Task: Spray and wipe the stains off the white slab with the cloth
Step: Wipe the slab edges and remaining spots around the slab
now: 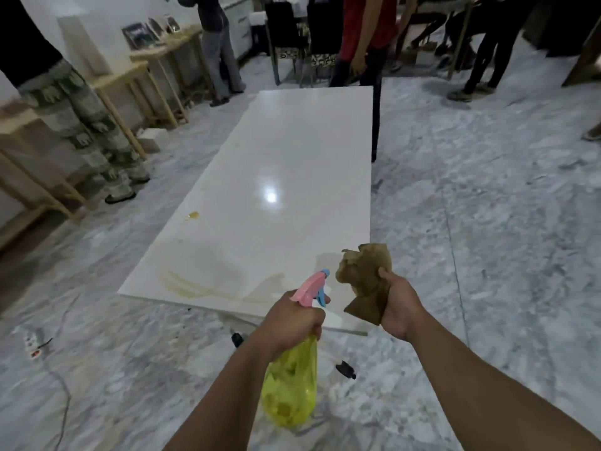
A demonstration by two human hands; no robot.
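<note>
A long white slab (286,164) stretches away from me in the head view. Yellowish smears (201,284) streak its near end, and a small amber blot (194,215) lies by its left edge. My left hand (289,320) grips a yellow spray bottle (291,388) by the neck, its pink and blue nozzle pointing over the slab's near right corner. My right hand (398,304) clutches a crumpled brown cloth (366,278) in the air above that corner, off the surface.
Grey marble floor surrounds the slab. Wooden tables (143,76) line the left wall. A person in patterned trousers (87,125) stands at left, and other people and chairs stand at the far end. A power strip (32,345) with cable lies bottom left.
</note>
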